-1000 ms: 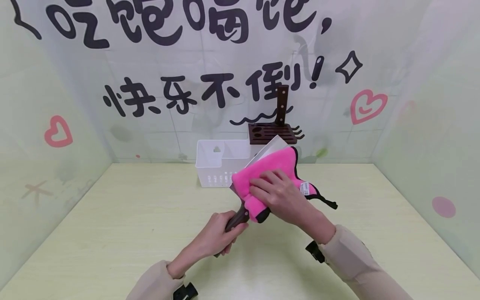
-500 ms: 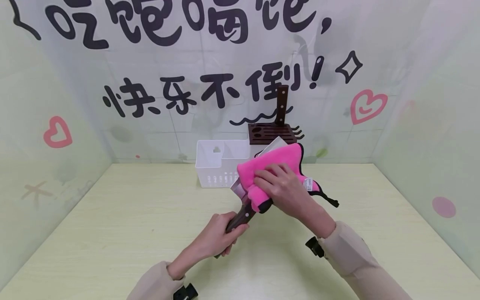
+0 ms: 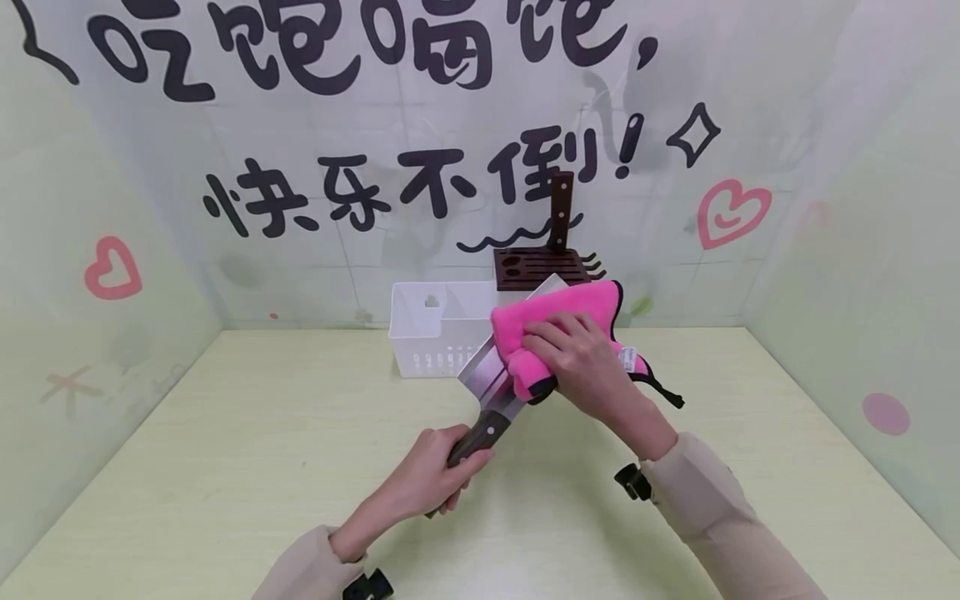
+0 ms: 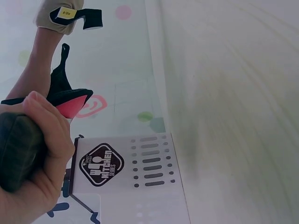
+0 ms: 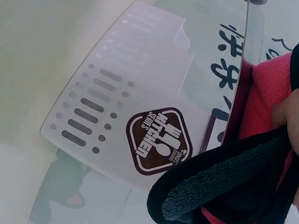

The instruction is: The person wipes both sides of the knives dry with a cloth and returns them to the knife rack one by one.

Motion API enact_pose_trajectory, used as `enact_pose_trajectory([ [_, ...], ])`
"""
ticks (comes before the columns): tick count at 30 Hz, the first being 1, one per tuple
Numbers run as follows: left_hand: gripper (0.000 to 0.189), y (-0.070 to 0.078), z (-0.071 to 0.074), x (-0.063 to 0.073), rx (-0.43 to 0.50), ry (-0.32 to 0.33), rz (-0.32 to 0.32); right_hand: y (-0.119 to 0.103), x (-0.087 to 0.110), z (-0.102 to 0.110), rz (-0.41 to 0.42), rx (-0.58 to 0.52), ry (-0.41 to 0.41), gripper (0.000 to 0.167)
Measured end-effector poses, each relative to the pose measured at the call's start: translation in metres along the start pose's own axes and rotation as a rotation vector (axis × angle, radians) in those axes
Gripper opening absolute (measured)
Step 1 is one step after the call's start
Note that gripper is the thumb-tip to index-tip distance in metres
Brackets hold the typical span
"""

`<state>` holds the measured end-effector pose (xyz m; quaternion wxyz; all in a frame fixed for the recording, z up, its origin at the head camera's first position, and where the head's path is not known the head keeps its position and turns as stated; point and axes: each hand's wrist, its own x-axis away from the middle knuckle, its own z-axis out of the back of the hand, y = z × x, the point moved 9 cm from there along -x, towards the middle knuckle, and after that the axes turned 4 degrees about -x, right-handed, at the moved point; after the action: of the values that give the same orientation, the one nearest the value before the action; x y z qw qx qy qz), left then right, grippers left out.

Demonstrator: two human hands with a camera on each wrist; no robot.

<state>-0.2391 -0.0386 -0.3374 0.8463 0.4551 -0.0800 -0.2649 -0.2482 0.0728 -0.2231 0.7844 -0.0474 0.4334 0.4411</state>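
My left hand (image 3: 423, 471) grips the dark riveted handle of a cleaver (image 3: 482, 375), whose broad steel blade slants up and to the right. In the left wrist view the fingers curl round the handle's butt end (image 4: 18, 151). A pink cloth (image 3: 551, 310) with black edging and a dark underside lies folded over the upper blade, hiding most of it. My right hand (image 3: 585, 358) holds this cloth against the steel with bent fingers. In the right wrist view the cloth's dark side (image 5: 210, 182) hangs beside the blade's edge.
Behind the blade, against the back wall, stands a white perforated knife holder (image 3: 427, 354) with a brown slotted top (image 3: 536, 265). A brown-handled knife (image 3: 561, 212) stands upright in it. Hooks project at its right side. Printed walls enclose the pale wooden table (image 3: 225, 450).
My right hand has slid the cloth up and to the right along the blade, baring more steel near the handle. The left hand has stayed nearly in place.
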Motion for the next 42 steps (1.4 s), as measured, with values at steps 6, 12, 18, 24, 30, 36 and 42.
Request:
enact_pose_trajectory([
  [6, 0.03, -0.001, 0.001, 0.0, -0.012, 0.004, -0.003, 0.008, 0.002, 0.001, -0.018, -0.001, 0.018, 0.027],
  [12, 0.029, 0.0, 0.002, 0.001, -0.012, 0.0, -0.005, 0.018, 0.006, 0.002, -0.048, -0.017, 0.032, 0.024],
  [18, 0.03, -0.001, 0.003, 0.002, -0.018, 0.002, -0.007, 0.029, 0.008, 0.002, -0.106, -0.027, 0.027, 0.028],
  [24, 0.029, -0.001, 0.004, 0.002, -0.023, 0.007, -0.01, 0.039, 0.013, 0.004, -0.146, -0.03, 0.037, 0.035],
  [30, 0.03, -0.002, 0.005, 0.003, -0.018, 0.003, -0.012, 0.046, 0.017, 0.003, -0.179, -0.026, 0.051, 0.035],
  [36, 0.03, -0.003, 0.006, 0.004, -0.006, 0.002, -0.007, 0.047, 0.018, 0.005, -0.185, -0.023, 0.067, 0.034],
  [42, 0.03, -0.003, 0.007, 0.004, 0.006, -0.003, -0.002, 0.044, 0.017, 0.005, -0.186, -0.005, 0.056, 0.035],
])
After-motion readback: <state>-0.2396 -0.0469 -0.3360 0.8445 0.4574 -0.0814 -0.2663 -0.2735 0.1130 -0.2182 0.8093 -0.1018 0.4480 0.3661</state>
